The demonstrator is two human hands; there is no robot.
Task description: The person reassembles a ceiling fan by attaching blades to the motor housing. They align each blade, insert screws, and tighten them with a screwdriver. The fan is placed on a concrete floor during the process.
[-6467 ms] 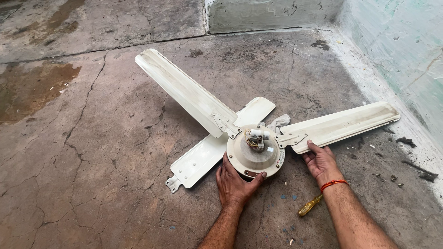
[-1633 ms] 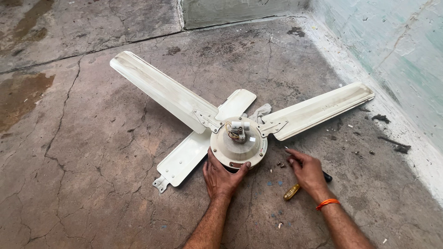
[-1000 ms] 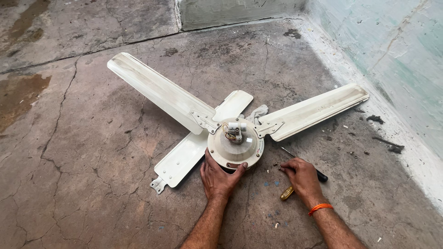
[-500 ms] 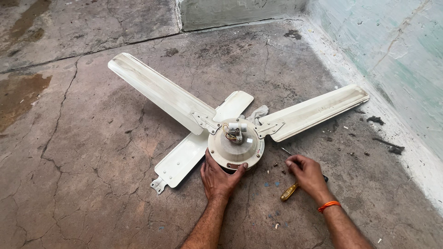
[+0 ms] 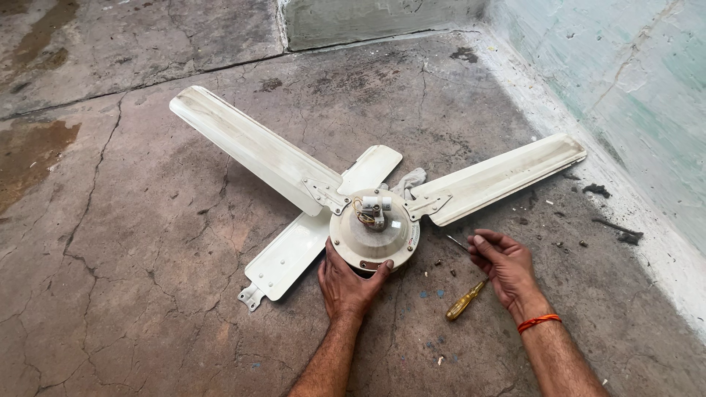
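Observation:
A cream ceiling fan lies on the concrete floor with its round motor housing (image 5: pixel 373 237) facing up. Two long blades (image 5: pixel 250 147) (image 5: pixel 500 175) are bolted to it, and another blade (image 5: pixel 294 250) lies under it. My left hand (image 5: pixel 349 283) grips the near rim of the housing, thumb and fingers spread around it. To the right, my right hand (image 5: pixel 507 268) rests on the floor with its fingers curled over a thin dark screwdriver (image 5: pixel 456 241), whose shaft sticks out toward the fan. A yellow-handled screwdriver (image 5: pixel 465 301) lies just below that hand.
A pale green wall (image 5: pixel 632 95) with a white base runs along the right side. A raised concrete kerb (image 5: pixel 368 22) crosses the back. Small screws and debris (image 5: pixel 441 265) lie scattered near the motor and the wall. The floor is cracked, with a damp patch (image 5: pixel 29 154) at left.
My right hand left the right blade's bracket and came down onto the dark screwdriver on the floor, then curled its fingers over it. My left hand stayed on the housing.

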